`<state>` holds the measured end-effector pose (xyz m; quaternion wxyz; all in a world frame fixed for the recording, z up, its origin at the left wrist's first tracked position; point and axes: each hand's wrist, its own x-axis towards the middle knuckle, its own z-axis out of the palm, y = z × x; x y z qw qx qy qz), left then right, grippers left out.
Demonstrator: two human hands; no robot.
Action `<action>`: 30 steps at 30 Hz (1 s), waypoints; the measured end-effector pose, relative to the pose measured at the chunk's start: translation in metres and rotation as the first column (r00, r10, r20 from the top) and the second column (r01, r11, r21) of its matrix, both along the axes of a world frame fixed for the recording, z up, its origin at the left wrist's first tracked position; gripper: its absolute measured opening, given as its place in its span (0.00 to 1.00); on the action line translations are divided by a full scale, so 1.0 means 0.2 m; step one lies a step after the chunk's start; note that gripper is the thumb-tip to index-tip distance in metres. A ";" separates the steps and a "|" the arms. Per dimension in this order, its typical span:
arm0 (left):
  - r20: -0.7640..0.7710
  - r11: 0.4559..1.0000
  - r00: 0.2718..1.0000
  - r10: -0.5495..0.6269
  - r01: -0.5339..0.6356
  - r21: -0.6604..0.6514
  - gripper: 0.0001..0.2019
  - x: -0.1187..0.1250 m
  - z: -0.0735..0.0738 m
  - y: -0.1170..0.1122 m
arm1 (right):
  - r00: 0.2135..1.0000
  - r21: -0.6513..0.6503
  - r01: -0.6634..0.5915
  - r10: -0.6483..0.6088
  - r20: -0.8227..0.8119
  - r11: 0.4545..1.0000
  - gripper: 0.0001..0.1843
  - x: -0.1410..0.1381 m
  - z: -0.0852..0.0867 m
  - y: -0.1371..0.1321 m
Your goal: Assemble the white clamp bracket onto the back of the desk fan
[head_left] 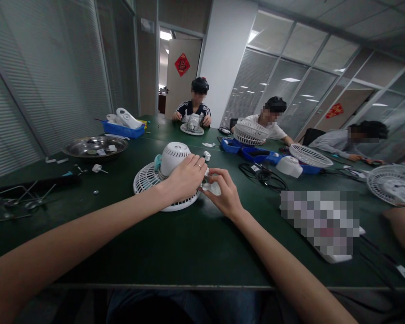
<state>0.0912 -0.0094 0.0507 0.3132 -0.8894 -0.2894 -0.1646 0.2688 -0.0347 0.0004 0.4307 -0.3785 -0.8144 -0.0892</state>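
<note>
On the green table in front of me, a white fan motor housing (175,153) with slots in its top stands on a round white fan grille (144,181). A teal piece (158,161) shows at its left side. My left hand (185,177) lies across the housing's right side, its fingers curled over and holding it. At that same side, my right hand (224,192) has thumb and index finger bent together around a small part, mostly hidden. Beneath those fingers lies a clear, crumpled plastic piece (213,188). Just behind is a small white part (206,155).
A metal bowl (96,150) of small parts and a blue bin (124,129) stand at left. Metal rods (30,202) lie nearer. To the right are black cables (263,176), blue trays (256,153) and a blurred-out white object (320,225). Several people work around the table.
</note>
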 end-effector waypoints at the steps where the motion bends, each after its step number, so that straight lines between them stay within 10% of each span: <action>1: -0.001 1.000 1.000 -0.003 0.003 0.001 0.19 0.00 0.00 0.00 | 1.000 -0.002 0.008 -0.008 -0.004 1.000 0.09 0.00 0.00 0.00; 9: -0.020 0.996 0.999 -0.051 0.049 -0.076 0.19 -0.01 0.03 0.00 | 0.987 -0.088 0.006 -0.020 -0.161 0.996 0.36 -0.07 0.01 0.03; 23: -0.071 0.977 0.989 -0.129 0.114 -0.178 0.15 -0.06 0.15 -0.07 | 0.956 -0.256 0.043 -0.115 -0.271 0.966 0.24 -0.14 0.05 0.01; 30: 0.261 0.947 0.965 0.016 0.069 -0.314 0.17 -0.25 0.02 -0.32 | 0.992 -0.468 -0.125 0.102 -0.074 0.875 0.38 -0.17 0.12 -0.18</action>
